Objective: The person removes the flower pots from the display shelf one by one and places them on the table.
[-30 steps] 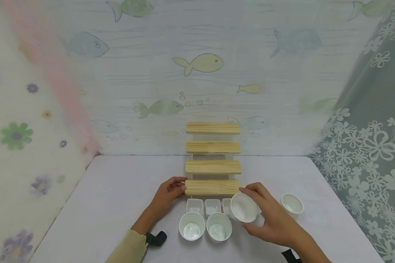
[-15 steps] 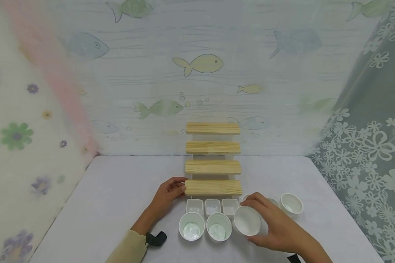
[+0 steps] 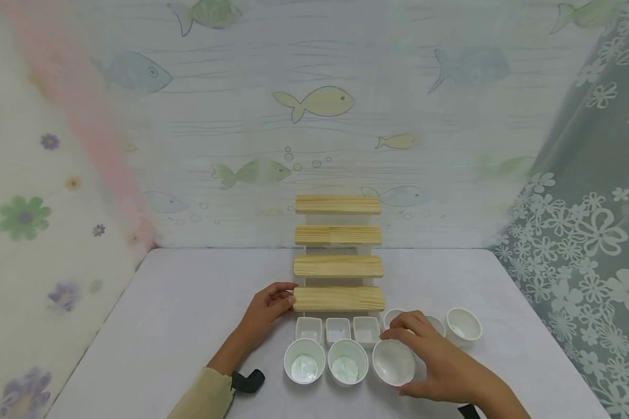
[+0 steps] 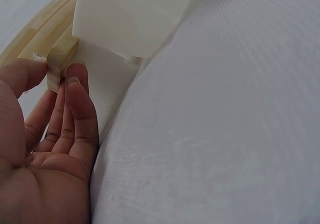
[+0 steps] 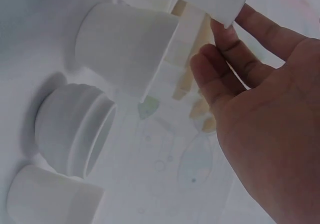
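In the head view my left hand [image 3: 266, 311] pinches the left end of the lowest wooden slat [image 3: 339, 299] of a stepped rack. The left wrist view shows the thumb on one side of the slat end [image 4: 61, 59] and the fingers on the other. My right hand [image 3: 440, 366] spans a round white cup [image 3: 393, 364], its thumb and fingers at opposite sides of the rim. That cup stands at the right end of a front row, beside two similar cups, one being the middle cup [image 3: 348, 362]. In the right wrist view, fingertips [image 5: 227, 32] touch a white cup's edge.
Several small square white dishes [image 3: 338, 330] stand between the rack and the front cups. More round white cups, including one at far right [image 3: 463, 325], stand behind my right hand. A patterned wall [image 3: 314, 134] rises behind the white table [image 3: 188, 302].
My right hand has brought the round white cup down and toward me, into line with the two front cups. The left hand has stayed on the slat.
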`<state>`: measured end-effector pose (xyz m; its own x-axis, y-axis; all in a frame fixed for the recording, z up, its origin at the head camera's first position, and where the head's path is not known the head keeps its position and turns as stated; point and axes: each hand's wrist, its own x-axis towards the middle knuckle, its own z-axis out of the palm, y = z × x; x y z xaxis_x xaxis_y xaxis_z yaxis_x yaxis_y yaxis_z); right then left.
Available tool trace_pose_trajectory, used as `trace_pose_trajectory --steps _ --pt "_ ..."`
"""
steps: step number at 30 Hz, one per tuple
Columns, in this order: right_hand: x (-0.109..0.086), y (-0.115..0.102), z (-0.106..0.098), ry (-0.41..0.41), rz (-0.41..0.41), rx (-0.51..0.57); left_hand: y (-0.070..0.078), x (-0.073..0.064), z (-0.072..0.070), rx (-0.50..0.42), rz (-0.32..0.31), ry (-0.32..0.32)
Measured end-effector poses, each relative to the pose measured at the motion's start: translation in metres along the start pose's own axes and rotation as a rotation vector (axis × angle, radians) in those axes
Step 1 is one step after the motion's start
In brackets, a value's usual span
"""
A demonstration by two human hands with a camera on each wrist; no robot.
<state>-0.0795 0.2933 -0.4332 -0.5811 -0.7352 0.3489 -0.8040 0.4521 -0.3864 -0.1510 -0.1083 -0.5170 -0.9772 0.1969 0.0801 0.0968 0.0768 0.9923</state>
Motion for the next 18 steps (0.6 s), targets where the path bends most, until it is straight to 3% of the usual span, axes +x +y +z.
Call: trace_pose_trajectory --steps 4,11,18 --pt "-0.001 0.001 0.003 -0.036 0.033 0.005 0.001 -0.001 0.0 -0.001 -0.002 -0.003" --pt "0.001 0.005 0.008 -0.034 -0.024 0.02 0.001 -0.001 0.0 -0.004 -0.005 -0.002" --pt "0.0 0.006 0.013 -0.05 -0.006 0.015 0.002 0.0 -0.001 0.015 -0.018 0.0"
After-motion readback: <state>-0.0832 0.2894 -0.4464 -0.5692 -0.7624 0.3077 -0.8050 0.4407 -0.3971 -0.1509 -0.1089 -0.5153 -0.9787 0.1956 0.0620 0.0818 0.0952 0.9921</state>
